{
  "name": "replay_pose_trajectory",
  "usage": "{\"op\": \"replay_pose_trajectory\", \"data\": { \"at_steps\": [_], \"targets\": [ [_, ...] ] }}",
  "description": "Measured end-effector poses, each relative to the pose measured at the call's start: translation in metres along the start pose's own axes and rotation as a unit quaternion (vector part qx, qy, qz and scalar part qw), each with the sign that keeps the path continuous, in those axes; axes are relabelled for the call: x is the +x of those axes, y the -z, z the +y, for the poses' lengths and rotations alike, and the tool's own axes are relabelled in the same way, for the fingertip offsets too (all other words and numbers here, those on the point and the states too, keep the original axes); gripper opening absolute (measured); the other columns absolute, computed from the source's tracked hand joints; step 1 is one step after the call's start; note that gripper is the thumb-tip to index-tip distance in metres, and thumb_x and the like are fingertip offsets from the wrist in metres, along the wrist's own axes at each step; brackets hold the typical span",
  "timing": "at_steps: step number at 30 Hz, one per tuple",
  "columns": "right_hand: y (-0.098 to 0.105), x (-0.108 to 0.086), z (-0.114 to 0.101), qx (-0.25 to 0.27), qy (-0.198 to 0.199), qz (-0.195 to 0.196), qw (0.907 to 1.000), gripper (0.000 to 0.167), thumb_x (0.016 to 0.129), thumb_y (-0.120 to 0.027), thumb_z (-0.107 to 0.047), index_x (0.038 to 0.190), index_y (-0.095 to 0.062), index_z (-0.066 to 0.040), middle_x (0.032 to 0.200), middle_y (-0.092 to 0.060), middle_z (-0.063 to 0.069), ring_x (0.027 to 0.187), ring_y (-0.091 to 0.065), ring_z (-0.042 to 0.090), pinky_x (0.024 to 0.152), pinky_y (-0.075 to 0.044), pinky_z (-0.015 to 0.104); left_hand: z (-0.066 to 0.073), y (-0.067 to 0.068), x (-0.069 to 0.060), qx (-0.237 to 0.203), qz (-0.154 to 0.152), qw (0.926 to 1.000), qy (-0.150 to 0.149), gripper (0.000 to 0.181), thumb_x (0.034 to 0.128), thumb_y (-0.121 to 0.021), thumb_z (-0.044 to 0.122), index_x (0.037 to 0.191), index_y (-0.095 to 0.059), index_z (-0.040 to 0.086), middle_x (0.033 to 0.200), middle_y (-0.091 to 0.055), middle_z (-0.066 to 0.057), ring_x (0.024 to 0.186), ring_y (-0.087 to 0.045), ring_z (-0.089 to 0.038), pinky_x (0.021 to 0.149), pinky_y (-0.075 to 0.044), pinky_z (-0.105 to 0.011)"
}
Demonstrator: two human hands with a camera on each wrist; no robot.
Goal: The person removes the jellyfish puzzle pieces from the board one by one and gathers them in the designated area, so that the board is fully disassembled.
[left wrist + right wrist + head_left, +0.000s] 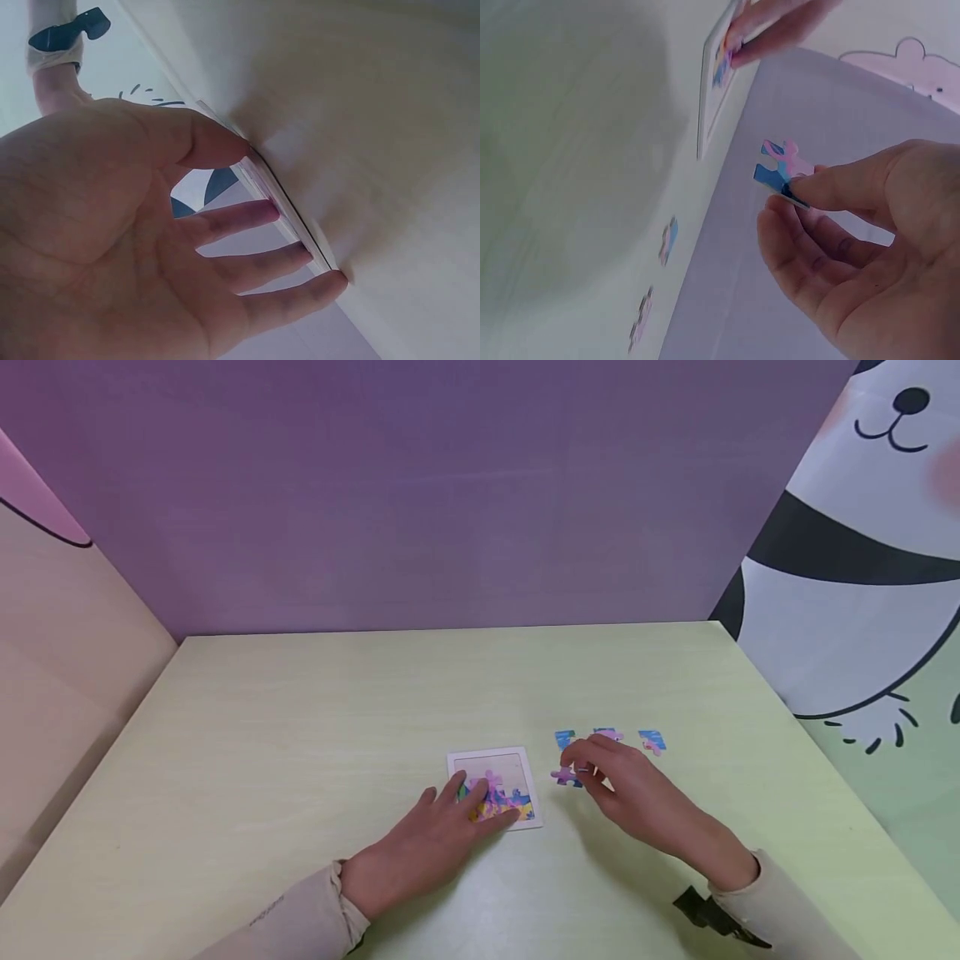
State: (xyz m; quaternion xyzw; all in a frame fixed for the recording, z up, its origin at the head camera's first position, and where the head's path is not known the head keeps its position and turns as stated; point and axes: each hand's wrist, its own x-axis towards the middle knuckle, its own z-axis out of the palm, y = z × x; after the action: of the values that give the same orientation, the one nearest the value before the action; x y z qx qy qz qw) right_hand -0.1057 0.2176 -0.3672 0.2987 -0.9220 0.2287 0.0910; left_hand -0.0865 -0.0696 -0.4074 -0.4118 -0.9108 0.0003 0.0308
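Observation:
A square white-edged jigsaw tray (531, 785) lies on the table, its lower part filled with pink, blue and yellow pieces. My left hand (427, 843) rests over it with fingers spread, touching its surface and edge; the left wrist view shows the tray (289, 206) edge-on at the fingertips. Above the table, my right hand (870, 232) pinches a pink and blue jigsaw piece (780, 166) between thumb and fingers. Seen from the head, this right hand (637, 789) is just right of the tray. Its fingers partly hide the pieces there.
Beyond the right hand lie loose jigsaw pieces: a blue one (565, 738), a pink and blue one (609, 734) and another (652, 742) farther right. A purple wall (450, 510) rises behind the table (300, 718); a panda-printed wall (862, 635) stands on the right.

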Motion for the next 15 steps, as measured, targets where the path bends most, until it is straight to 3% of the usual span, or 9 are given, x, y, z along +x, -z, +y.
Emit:
{"op": "replay_pose_trajectory", "data": {
  "at_steps": [4,10,15],
  "targets": [
    [0.008,-0.005,0.009,0.018,-0.008,0.010,0.9998,0.032,0.089,-0.075,0.013,0.110,-0.074,-0.011,0.105,-0.075,-0.004,0.086,-0.067,0.008,0.075,-0.060,0.025,-0.001,-0.001,0.000,-0.011,-0.003,0.9999,0.003,0.058,0.1056,-0.059,0.005,0.155,-0.055,0.036,0.157,-0.054,-0.013,0.142,-0.054,-0.042,0.099,-0.059,-0.055],
    [0.016,-0.013,0.027,0.021,-0.012,0.042,0.9988,0.030,0.088,-0.078,0.011,0.105,-0.076,-0.014,0.096,-0.076,-0.008,0.076,-0.066,0.004,0.068,-0.057,0.022,-0.002,-0.002,-0.001,-0.016,-0.001,0.9999,0.006,0.060,0.1045,-0.058,0.002,0.155,-0.056,0.036,0.157,-0.054,-0.013,0.143,-0.053,-0.043,0.100,-0.058,-0.056],
    [0.023,-0.021,0.048,0.048,-0.045,0.044,0.9969,0.028,0.089,-0.079,0.008,0.108,-0.079,-0.013,0.100,-0.079,-0.003,0.081,-0.068,0.003,0.073,-0.059,0.020,-0.003,-0.003,-0.001,-0.009,0.002,0.9999,0.004,0.061,0.1040,-0.059,0.003,0.155,-0.055,0.037,0.156,-0.054,-0.013,0.143,-0.053,-0.043,0.100,-0.058,-0.055]
  ]
}}
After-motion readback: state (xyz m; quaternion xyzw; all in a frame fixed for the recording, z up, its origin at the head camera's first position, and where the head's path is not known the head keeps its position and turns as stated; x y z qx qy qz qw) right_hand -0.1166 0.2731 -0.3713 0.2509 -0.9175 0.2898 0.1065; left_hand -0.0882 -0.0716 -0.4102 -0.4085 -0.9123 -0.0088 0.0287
